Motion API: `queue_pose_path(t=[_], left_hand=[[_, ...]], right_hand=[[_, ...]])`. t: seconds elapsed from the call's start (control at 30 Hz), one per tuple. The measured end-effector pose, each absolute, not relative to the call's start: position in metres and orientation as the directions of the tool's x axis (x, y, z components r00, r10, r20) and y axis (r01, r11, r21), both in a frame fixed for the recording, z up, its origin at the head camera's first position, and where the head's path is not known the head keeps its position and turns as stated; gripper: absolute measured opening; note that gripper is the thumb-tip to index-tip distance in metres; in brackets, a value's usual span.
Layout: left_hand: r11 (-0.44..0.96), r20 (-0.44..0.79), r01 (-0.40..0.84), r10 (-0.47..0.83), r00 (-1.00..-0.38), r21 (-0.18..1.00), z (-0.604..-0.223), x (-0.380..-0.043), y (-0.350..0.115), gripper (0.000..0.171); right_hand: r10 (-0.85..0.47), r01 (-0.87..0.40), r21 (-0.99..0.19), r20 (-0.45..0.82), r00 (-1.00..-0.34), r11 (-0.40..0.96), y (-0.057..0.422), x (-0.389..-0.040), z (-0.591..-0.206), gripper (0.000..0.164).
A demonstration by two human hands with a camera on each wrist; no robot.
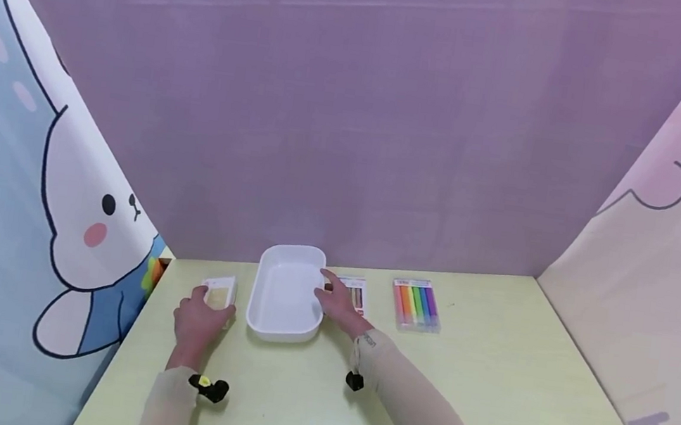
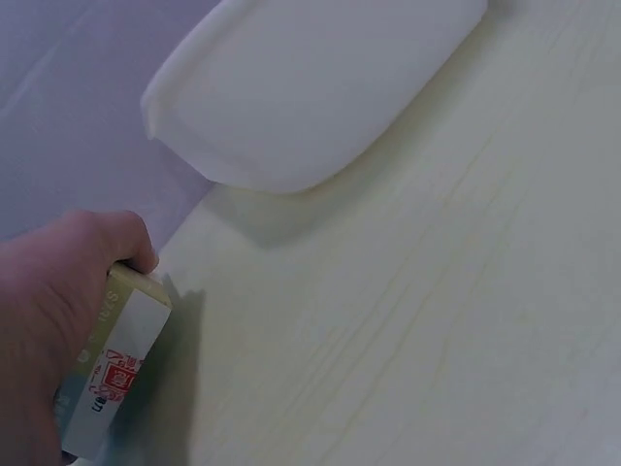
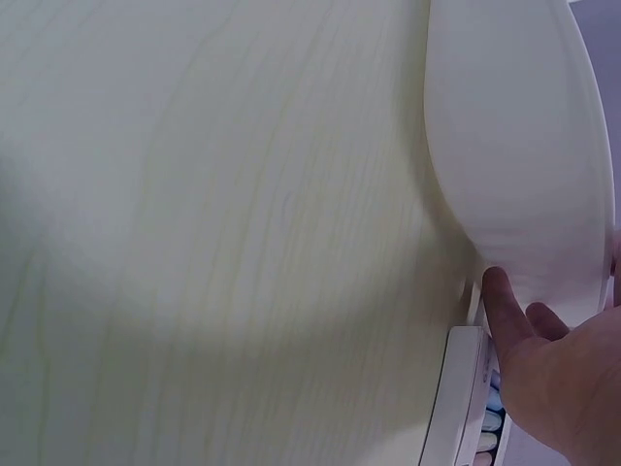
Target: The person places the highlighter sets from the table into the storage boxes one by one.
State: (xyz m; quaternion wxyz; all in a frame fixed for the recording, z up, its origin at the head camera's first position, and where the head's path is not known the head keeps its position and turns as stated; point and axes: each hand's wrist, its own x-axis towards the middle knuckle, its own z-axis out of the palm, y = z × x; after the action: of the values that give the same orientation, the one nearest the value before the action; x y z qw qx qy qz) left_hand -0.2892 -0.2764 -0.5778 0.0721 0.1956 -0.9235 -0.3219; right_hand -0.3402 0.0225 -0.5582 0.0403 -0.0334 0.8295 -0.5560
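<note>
On the left of the table my left hand (image 1: 200, 319) grips a small white-and-tan box (image 1: 218, 293). A red printed mark shows on the box's white side (image 2: 118, 374) in the left wrist view. Right of it is a white rectangular plastic tray (image 1: 283, 329) with nothing inside. My right hand (image 1: 342, 305) holds the tray's right side, fingertips at the rim and against the outer wall (image 3: 524, 175). Just beyond that hand, partly hidden by it, lies a flat pack of coloured sticks (image 1: 359, 293), whose white edge (image 3: 456, 398) shows in the right wrist view.
A clear flat case of rainbow-coloured pens (image 1: 417, 305) lies further right on the pale wood-grain table (image 1: 485, 386). A purple cloth (image 1: 350, 136) hangs along the table's back edge. Printed cloths (image 1: 98, 211) stand at both sides.
</note>
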Motion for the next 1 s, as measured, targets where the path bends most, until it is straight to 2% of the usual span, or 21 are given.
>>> queue_pose_path(t=[0.33,0.53,1.0], left_hand=[[0.748,0.122,-0.244,-0.397,-0.91,0.617,-0.55,-0.282,-0.267,0.086],[0.758,0.183,-0.202,-0.39,-0.902,0.62,-0.526,-0.282,-0.255,0.085],[0.789,0.189,-0.173,-0.343,-0.92,0.59,-0.499,-0.286,-0.213,0.087]], right_hand=[[-0.09,0.018,-0.926,-0.056,-0.994,0.377,0.021,-0.338,-0.558,0.054],[-0.099,-0.012,-0.929,-0.027,-0.995,0.37,0.02,-0.339,-0.559,0.054],[-0.073,0.0,-0.935,-0.028,-0.997,0.354,0.017,-0.336,-0.557,0.054]])
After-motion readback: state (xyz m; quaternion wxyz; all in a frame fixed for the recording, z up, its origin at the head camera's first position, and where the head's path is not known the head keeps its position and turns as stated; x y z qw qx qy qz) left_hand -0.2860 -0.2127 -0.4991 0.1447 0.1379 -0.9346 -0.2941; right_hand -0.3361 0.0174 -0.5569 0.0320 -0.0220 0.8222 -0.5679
